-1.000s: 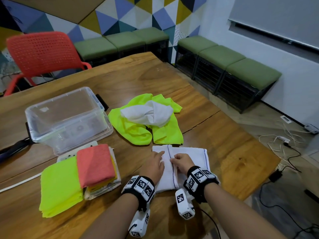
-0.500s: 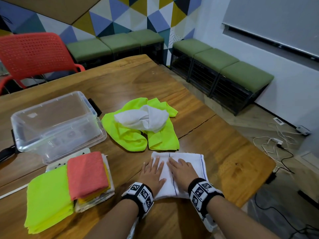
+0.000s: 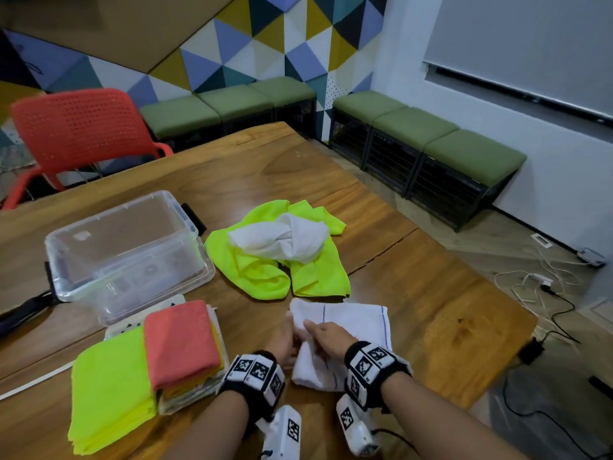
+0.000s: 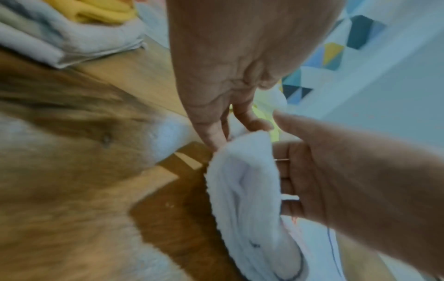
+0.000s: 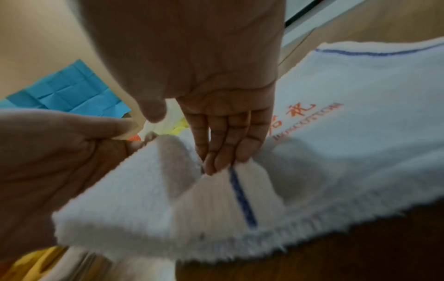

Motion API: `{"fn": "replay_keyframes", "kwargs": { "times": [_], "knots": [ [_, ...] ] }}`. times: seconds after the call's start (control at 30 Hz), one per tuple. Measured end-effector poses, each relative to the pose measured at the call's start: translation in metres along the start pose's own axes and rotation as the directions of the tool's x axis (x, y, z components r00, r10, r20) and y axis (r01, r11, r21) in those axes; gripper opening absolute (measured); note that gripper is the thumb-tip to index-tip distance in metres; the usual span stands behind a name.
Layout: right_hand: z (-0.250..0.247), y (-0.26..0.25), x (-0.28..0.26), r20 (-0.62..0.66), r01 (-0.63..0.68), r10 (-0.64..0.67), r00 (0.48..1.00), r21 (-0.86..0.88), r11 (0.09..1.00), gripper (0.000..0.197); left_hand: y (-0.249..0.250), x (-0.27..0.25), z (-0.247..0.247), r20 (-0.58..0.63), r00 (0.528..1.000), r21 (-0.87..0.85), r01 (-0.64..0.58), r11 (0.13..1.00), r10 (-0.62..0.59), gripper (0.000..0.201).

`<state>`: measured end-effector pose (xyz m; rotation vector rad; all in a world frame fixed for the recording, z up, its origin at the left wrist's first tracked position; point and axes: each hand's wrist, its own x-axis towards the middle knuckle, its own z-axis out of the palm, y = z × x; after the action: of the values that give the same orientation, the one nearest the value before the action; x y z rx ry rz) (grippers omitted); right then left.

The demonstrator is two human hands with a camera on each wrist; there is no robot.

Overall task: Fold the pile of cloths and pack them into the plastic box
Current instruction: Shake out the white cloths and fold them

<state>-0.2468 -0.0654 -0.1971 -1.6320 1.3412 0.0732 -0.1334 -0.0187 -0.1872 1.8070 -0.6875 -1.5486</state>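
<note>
A white towel [image 3: 358, 322] with blue stripes lies on the wooden table in front of me. My left hand [image 3: 283, 340] has straight fingers [image 4: 216, 131] behind the towel's raised left flap [image 4: 240, 190]. My right hand [image 3: 326, 336] lies on the towel, straight fingers [image 5: 228, 148] touching the flap's crest [image 5: 168, 190]. The clear plastic box [image 3: 139, 277] stands at the far left and holds no cloth. An unfolded yellow-green cloth [image 3: 258, 277] with a crumpled white cloth [image 3: 282, 240] on it lies behind the towel. Folded red [image 3: 180, 340] and yellow-green [image 3: 109, 386] cloths are stacked at my left.
A red chair [image 3: 83, 127] stands behind the table's far left, green benches [image 3: 431, 144] line the walls. The table's right edge [image 3: 497, 360] is close to the towel, with cables [image 3: 537, 287] on the floor beyond. A white power strip [image 3: 139, 323] lies under the folded stack.
Half a second ago both hands lay flat on the spread towel. Now the left hand has raised the towel's left side, and the right hand rests against the fold.
</note>
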Motion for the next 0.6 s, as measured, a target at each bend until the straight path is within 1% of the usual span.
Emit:
{"fn": "replay_keyframes", "kwargs": {
  "times": [0.03,0.07,0.13,0.2,0.23,0.3,0.37,0.4,0.43,0.5,0.53,0.57,0.6],
  "knots": [
    [0.005,-0.004,0.000,0.019,0.019,-0.021,1.000,0.080,0.997,0.046,0.000,-0.002,-0.007,-0.033,0.999,-0.080,0.003,0.997,-0.006,0.057],
    [0.011,-0.009,-0.002,0.035,0.039,-0.046,0.998,0.179,0.983,0.040,-0.003,-0.003,-0.014,-0.086,0.996,-0.125,-0.012,0.992,0.001,0.055],
    [0.021,-0.017,-0.002,0.036,0.061,-0.079,0.996,0.354,0.933,0.033,-0.009,-0.002,-0.031,-0.188,0.981,-0.207,-0.089,0.974,0.050,0.044],
    [0.026,-0.025,-0.003,0.038,0.046,-0.076,0.996,0.502,0.864,0.028,-0.015,-0.003,-0.045,-0.212,0.972,-0.202,-0.140,0.969,0.096,0.031],
    [0.027,-0.026,-0.002,0.050,0.021,-0.060,0.997,0.566,0.824,0.025,-0.017,-0.006,-0.048,-0.196,0.975,-0.193,-0.146,0.970,0.107,0.027],
    [0.025,-0.030,-0.006,0.089,-0.027,-0.038,0.995,0.630,0.776,0.023,-0.020,-0.011,-0.050,-0.165,0.977,-0.186,-0.168,0.968,0.138,0.027],
    [0.020,-0.032,-0.010,0.104,-0.014,-0.058,0.993,0.585,0.811,0.023,-0.016,-0.015,-0.044,-0.114,0.986,-0.227,-0.147,0.963,0.123,0.029],
    [0.017,-0.031,-0.012,0.101,0.013,-0.075,0.992,0.510,0.860,0.021,-0.011,-0.017,-0.039,-0.090,0.990,-0.253,-0.125,0.960,0.105,0.028],
    [0.015,-0.030,-0.015,0.065,0.056,-0.095,0.993,0.448,0.892,0.018,-0.006,-0.018,-0.032,-0.066,0.994,-0.280,-0.099,0.955,0.084,0.025],
    [0.013,-0.025,-0.017,0.011,0.095,-0.105,0.994,0.334,0.938,0.008,0.003,-0.018,-0.020,-0.033,0.998,-0.322,-0.061,0.945,0.053,0.024],
    [0.012,-0.022,-0.017,-0.003,0.092,-0.096,0.995,0.295,0.951,0.014,0.005,-0.015,-0.015,-0.035,0.998,-0.303,-0.064,0.951,0.056,0.025],
    [0.010,-0.020,-0.017,-0.024,0.081,-0.077,0.997,0.274,0.958,0.018,0.006,-0.011,-0.011,-0.051,0.995,-0.242,-0.091,0.966,0.081,0.028],
    [0.008,-0.019,-0.017,-0.032,0.066,-0.059,0.998,0.265,0.962,0.009,0.005,-0.005,-0.010,-0.086,0.989,-0.155,-0.134,0.979,0.122,0.033]
  ]
}}
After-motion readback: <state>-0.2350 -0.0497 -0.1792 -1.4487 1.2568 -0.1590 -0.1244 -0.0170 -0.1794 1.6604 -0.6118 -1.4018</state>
